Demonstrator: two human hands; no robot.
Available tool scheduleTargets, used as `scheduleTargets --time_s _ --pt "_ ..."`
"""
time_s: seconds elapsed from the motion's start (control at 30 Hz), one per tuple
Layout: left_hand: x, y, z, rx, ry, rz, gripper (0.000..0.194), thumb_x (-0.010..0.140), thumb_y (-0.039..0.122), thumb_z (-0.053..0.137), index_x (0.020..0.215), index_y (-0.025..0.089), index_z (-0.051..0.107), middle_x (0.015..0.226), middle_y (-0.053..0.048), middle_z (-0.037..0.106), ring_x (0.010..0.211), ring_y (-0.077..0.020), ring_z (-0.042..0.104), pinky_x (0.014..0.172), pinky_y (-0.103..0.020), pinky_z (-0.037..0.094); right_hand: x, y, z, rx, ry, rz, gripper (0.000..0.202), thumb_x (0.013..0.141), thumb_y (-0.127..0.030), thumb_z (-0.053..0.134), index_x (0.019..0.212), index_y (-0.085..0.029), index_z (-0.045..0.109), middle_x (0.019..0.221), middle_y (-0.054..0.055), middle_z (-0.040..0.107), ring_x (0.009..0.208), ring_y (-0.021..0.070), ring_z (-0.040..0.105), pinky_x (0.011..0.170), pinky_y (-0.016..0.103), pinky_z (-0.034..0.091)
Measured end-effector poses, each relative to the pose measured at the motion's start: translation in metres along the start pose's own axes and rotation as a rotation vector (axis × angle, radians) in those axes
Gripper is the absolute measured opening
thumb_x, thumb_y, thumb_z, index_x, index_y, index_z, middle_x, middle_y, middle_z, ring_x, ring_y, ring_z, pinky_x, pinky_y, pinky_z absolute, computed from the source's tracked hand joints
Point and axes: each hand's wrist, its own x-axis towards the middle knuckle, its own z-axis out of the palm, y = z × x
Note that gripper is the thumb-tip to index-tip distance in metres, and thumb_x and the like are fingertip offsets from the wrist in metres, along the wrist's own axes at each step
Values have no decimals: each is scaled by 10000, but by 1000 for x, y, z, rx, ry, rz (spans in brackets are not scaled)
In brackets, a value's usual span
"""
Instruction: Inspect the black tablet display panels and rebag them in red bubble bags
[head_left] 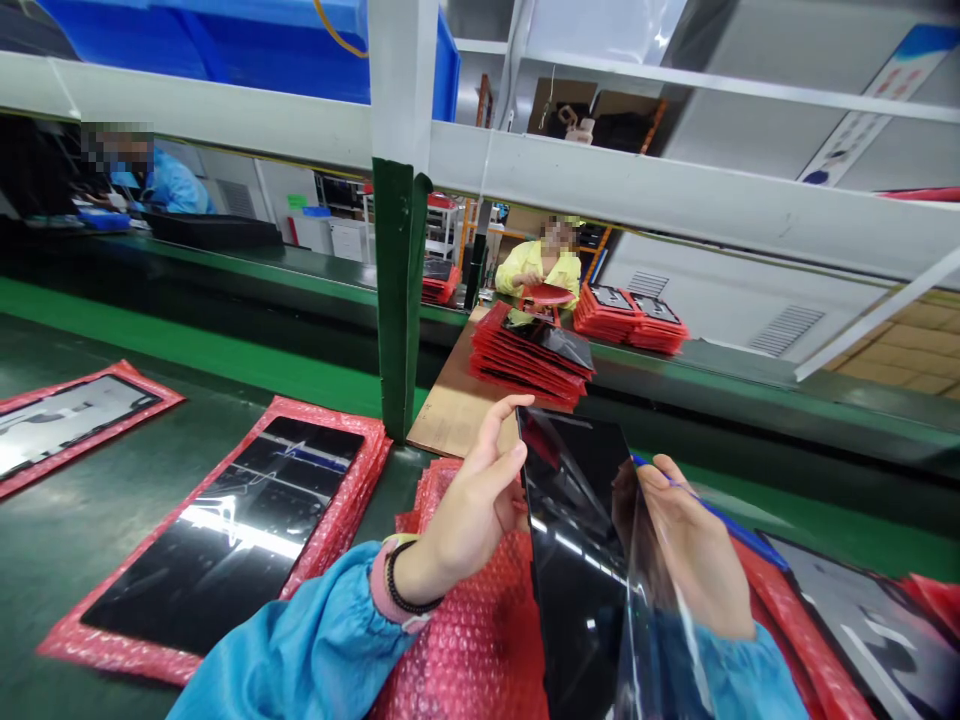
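Observation:
A glossy black screen panel (574, 560) is held upright and tilted between my hands. My left hand (474, 500) grips its left edge, thumb and fingers near the upper corner. My right hand (697, 540) is at the panel's right side, behind a clear film (649, 610) that hangs from that side, its fingers closed around the film's edge. A blue strip (720, 515) runs along the film's outer edge. Beneath the panel lies red bubble wrap (472, 630).
Another black panel (232, 540) rests on red bubble wrap at left, near a silver-backed panel (67, 425). A second silver-backed panel (870, 620) lies at right. Ahead, a wrapped stack (529, 360) sits on cardboard beside a green post (401, 300). Two people work beyond.

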Motion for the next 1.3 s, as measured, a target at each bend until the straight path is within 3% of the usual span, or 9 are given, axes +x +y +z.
scheduleTargets --time_s 0.17,0.5,0.6,0.7,0.77,0.87,1.0,1.17,1.3 --pt "-8 1 -2 84 -108 108 427 895 321 565 1309 283 465 595 64 413 537 -80 414 566 -182 376 -14 -3 4 -82 -54 -170 388 539 -168 830 827 -243 582 688 -82 608 724 73 587 766 130 473" --pt "-28 3 -3 327 -428 185 634 936 396 469 1498 293 194 867 -47 612 776 -172 558 768 -327 422 -16 0 -10 -157 -126 -592 310 658 -179 755 864 -297 555 705 -48 640 992 219 605 1135 526 169" --pt "-31 2 -4 378 -453 158 687 915 439 490 1505 271 181 880 -68 638 801 -199 589 755 -339 441 -19 -1 -5 -71 -127 -622 340 662 -127 729 890 -325 575 822 -55 686 1191 245 538 1134 565 168" --pt "-32 0 -5 366 -474 131 722 895 470 509 1505 266 181 932 -84 652 809 -209 602 763 -351 446 -29 -6 3 -5 -182 -619 466 732 -110 680 1067 -414 564 1326 -95 571 1392 239 321 1089 567 291" --pt "-30 -1 -6 349 -466 109 726 884 475 527 1500 261 209 939 -84 653 809 -210 600 778 -353 441 -36 -10 5 -40 -198 -534 502 770 -173 675 1159 -459 535 1503 -99 380 1384 272 337 1039 553 372" --pt "-26 -3 -9 253 -455 40 722 855 509 561 1475 265 284 907 -63 649 783 -187 590 773 -324 433 -40 -12 0 -132 -153 -352 500 746 -318 721 1201 -438 550 1519 -30 376 1308 324 449 1031 538 391" --pt "-30 -4 -26 89 -319 -112 648 844 550 554 1413 298 371 1061 -66 637 896 -186 604 843 -331 432 -35 2 -15 -199 -122 -97 552 695 -380 760 1215 -389 577 1436 1 501 1317 316 441 1100 484 325" --pt "-56 -6 -72 323 201 -113 411 806 416 651 1142 188 582 1039 -81 607 913 -194 586 750 -299 464 -30 35 -26 -269 -90 113 633 667 -417 771 1261 -341 567 1350 -3 587 1313 288 451 1105 413 341" --pt "-78 -5 -90 425 218 -104 297 825 355 626 1046 158 610 876 -52 614 778 -162 577 651 -267 451 -37 37 -23 -151 -77 8 564 660 -392 783 1189 -370 591 1393 -17 546 1309 268 455 1077 398 375"
